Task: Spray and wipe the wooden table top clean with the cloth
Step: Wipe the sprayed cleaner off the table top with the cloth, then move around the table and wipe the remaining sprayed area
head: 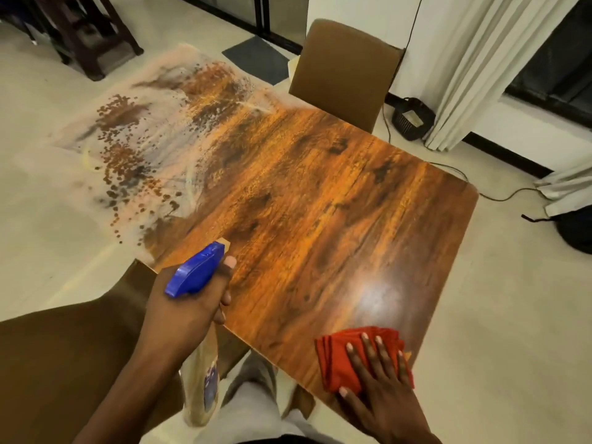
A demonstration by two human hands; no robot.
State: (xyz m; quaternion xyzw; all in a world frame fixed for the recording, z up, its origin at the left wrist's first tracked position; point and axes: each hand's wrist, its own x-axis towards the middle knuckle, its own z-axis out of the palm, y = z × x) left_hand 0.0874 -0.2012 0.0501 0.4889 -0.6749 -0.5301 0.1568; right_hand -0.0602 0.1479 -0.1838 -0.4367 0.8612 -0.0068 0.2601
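Our left hand (189, 302) grips the spray bottle (200, 363), its blue nozzle (195, 270) aimed ahead over the wooden worktop (320, 203). Our right hand (381, 389) lies spread flat, pressing the red cloth (336, 357) beneath it.

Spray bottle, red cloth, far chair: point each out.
spray bottle (195, 272), head view, on its blue trigger head.
red cloth (333, 360), head view, on its uncovered left fold.
chair (342, 68), head view, on its brown backrest.

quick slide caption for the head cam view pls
Left hand grips a blue-topped spray bottle at the edge of the droplet-speckled wooden table; right hand rests flat on a folded red cloth
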